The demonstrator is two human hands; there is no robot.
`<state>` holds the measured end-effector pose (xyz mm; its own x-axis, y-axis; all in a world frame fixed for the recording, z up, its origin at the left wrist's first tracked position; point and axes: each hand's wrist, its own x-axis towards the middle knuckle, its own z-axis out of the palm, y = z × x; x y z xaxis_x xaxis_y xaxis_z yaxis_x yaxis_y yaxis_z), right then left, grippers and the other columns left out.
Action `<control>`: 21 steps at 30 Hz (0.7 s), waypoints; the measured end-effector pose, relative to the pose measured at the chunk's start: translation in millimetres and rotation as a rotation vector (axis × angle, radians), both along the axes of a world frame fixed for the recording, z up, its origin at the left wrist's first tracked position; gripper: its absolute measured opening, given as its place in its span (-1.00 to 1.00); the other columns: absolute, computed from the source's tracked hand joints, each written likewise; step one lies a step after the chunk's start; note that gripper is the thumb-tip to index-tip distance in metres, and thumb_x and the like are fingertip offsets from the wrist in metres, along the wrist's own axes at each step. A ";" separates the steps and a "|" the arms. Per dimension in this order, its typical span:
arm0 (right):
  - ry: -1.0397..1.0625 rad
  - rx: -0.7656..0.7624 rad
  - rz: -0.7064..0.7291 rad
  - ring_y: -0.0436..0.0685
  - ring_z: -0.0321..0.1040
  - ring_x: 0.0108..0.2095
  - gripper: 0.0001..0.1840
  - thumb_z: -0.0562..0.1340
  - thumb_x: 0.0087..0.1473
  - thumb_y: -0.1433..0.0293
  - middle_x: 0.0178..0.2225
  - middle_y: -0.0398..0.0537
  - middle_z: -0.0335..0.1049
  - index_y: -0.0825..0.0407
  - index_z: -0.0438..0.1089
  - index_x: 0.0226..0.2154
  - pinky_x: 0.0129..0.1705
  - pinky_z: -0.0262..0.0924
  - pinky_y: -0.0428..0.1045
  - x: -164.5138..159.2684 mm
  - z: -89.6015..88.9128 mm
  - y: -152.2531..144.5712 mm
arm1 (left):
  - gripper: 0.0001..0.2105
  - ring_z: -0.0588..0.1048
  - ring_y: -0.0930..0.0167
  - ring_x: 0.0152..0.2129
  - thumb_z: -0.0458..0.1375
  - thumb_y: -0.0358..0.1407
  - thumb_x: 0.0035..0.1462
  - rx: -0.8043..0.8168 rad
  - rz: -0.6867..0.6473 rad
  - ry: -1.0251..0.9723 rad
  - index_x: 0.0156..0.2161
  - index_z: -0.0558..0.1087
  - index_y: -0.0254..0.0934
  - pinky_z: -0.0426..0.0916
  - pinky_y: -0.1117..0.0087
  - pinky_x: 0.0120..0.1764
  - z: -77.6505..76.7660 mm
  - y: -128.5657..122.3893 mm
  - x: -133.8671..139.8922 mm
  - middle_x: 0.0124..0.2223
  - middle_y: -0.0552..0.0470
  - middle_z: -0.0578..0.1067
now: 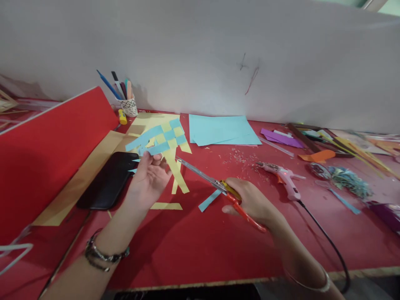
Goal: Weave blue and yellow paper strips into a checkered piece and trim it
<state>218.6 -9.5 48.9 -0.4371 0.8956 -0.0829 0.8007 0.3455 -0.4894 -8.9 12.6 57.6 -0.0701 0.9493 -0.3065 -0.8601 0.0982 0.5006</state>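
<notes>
My left hand [152,174] is closed on a woven paper piece [170,135] of blue and yellow strips, held up above the table. Long yellow ends hang down from its lower side. In my right hand [250,196] is a pair of scissors [215,183] with red and yellow handles. Their blades point up and left, the tips close to the hanging yellow strip [175,171]; I cannot tell whether they touch it. A loose blue strip [210,201] lies below the scissors, and a yellow strip [165,206] rests on the table nearer me.
A black phone [104,181] lies left, beside a red board [59,154]. Behind are a pen cup [128,106] and blue paper sheets [221,129]. To the right, a pink glue gun [283,177] trails its cord, with purple paper [283,138] and scraps beyond.
</notes>
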 end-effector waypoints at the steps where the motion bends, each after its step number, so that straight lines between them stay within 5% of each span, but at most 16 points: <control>1: -0.012 -0.014 -0.001 -0.06 -0.11 -0.58 -0.39 0.05 -0.20 -0.20 -0.57 -0.22 0.04 0.00 -0.06 -0.59 -0.52 -0.24 -0.10 -0.8 0.5 -0.3 | -0.71 0.38 0.64 -0.68 0.12 -0.24 0.10 -0.009 -0.014 -0.001 -0.60 0.27 -0.25 0.33 0.62 -0.53 -0.3 -0.3 0.3 -0.65 0.26 0.33; 7: -0.027 -0.058 -0.010 -0.06 -0.11 -0.57 -0.44 0.14 -0.21 -0.11 -0.58 -0.24 0.05 0.01 -0.04 -0.60 -0.53 -0.24 -0.11 -2.6 1.1 -1.3 | -0.70 0.38 0.64 -0.68 0.12 -0.22 0.10 0.101 0.007 0.037 -0.61 0.29 -0.24 0.35 0.61 -0.48 -6.2 -0.6 1.9 -0.65 0.27 0.32; 16: -0.016 -0.081 0.004 -0.08 -0.10 -0.58 -0.56 0.17 -0.11 0.08 -0.60 -0.26 0.05 0.01 -0.04 -0.61 -0.53 -0.21 -0.12 -2.8 3.5 -1.9 | -0.66 0.38 0.63 -0.66 -0.01 -0.25 0.20 0.030 0.016 0.036 -0.60 0.29 -0.24 0.33 0.60 -0.50 -7.3 0.5 6.0 -0.65 0.23 0.30; 21: 0.003 -0.084 0.008 -0.07 -0.12 -0.57 -0.55 0.14 -0.09 0.05 -0.60 -0.26 0.04 0.01 -0.03 -0.61 -0.53 -0.21 -0.12 -1.8 1.8 -1.7 | -0.72 0.36 0.62 -0.65 0.07 -0.23 0.14 0.049 0.014 0.099 -0.58 0.28 -0.23 0.31 0.59 -0.51 -9.8 0.7 4.8 -0.63 0.24 0.29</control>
<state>216.8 -11.2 50.7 -0.4448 0.8819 -0.1561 0.7967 0.3100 -0.5189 -4.1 13.3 47.8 -0.1112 0.9617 -0.2507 -0.8072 0.0598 0.5872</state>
